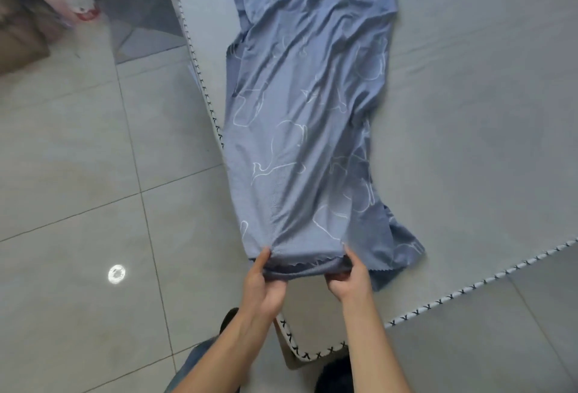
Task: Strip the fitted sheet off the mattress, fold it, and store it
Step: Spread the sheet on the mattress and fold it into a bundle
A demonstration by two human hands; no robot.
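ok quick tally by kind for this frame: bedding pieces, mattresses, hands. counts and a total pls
Mattress: 1
Blue sheet: 1, lying on the mattress as a long strip
Hands: 2, left hand and right hand, each gripping the sheet's near end
Total: 4

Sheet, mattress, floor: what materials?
Sheet: thin soft fabric, maybe a cotton blend, matte blue with a white line print; it drapes and wrinkles. Mattress: grey matte cloth cover, cross-stitched edge trim. Floor: glossy grey tiles; grout lines, light reflection.
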